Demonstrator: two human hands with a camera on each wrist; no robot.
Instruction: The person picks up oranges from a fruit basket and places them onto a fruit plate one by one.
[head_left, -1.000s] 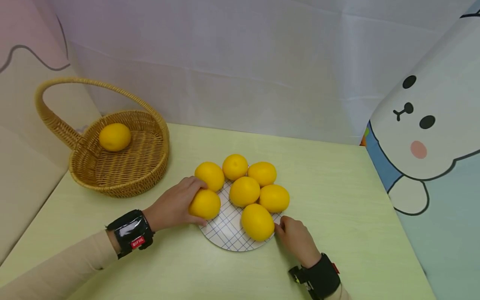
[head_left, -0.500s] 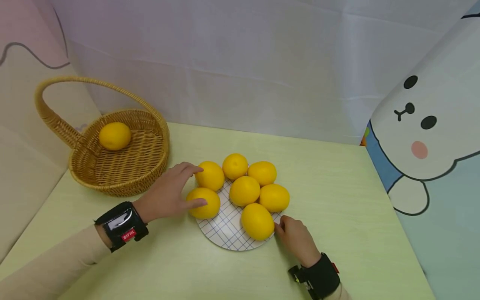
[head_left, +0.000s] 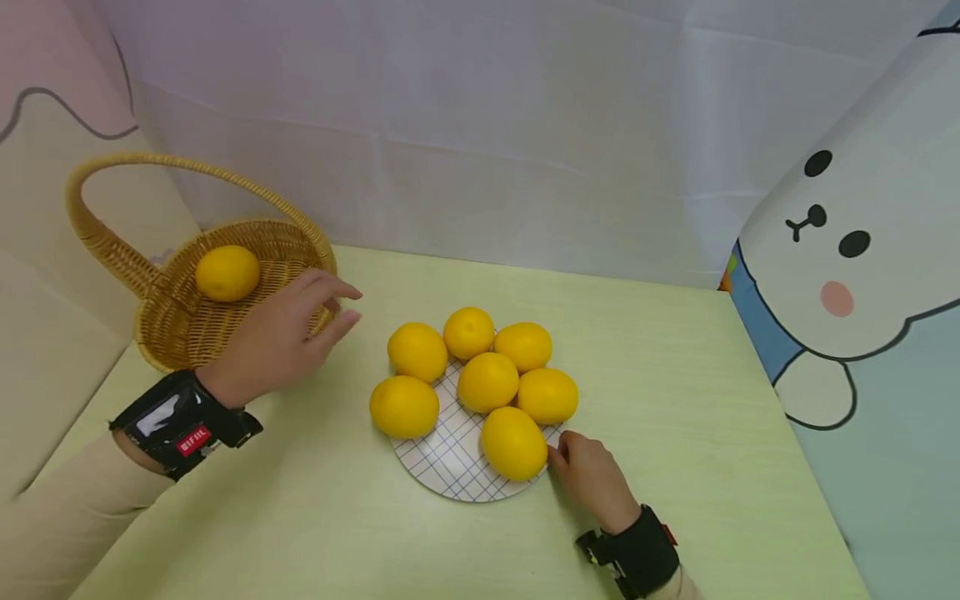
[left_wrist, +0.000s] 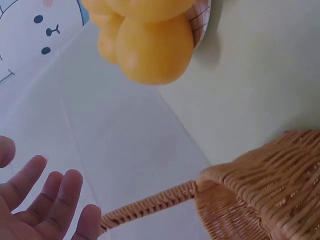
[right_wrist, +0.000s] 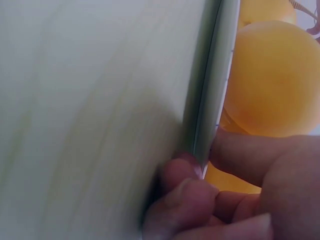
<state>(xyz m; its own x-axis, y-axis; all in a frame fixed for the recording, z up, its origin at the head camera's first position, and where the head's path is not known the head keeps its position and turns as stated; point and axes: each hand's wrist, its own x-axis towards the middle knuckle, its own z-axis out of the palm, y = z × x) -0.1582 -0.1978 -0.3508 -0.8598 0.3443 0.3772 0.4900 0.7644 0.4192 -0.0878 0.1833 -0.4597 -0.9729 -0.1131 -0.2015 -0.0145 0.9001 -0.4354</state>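
Note:
Several yellow lemons (head_left: pixel 488 383) sit on a round white plate (head_left: pixel 450 467) with a blue grid pattern. My right hand (head_left: pixel 596 483) pinches the plate's right rim; in the right wrist view the thumb (right_wrist: pixel 245 155) lies on the upper side and curled fingers reach underneath. Away from the plate, my left hand (head_left: pixel 281 333) hovers over the near right side of the wicker basket (head_left: pixel 161 333), holding nothing, its fingers loosely bent. One lemon (head_left: pixel 228 273) lies inside the basket. The left wrist view shows the left fingers (left_wrist: pixel 65 200) spread apart near the basket's handle (left_wrist: pixel 155 202).
The basket's tall arched handle (head_left: pixel 195 167) rises at the left. A pale curtain (head_left: pixel 480 142) hangs behind the light green table (head_left: pixel 675 375). At the right stands a panel with a cartoon animal (head_left: pixel 862 250).
My left hand has let go of the lemon at the plate's left edge and moved left to the basket. That lemon shifted slightly left. The right hand stays on the plate rim.

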